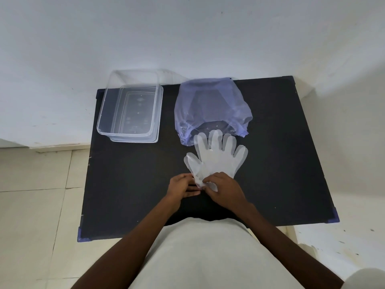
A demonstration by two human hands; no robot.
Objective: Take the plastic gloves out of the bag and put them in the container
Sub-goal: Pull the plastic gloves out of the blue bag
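Both hands' fingers (205, 180) pinch the glove (216, 157) cuff; bag (210, 105) touches its fingertips.

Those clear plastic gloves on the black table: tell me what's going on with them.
A person is holding the clear plastic gloves at the cuff end with both hands, left hand and right hand, pinching the thin film. The gloves lie flat on the black table, fingers pointing toward the crumpled blue-tinted plastic bag, whose edge the fingertips overlap. The clear rectangular plastic container sits at the table's far left and looks empty, so nothing has gone into it yet.
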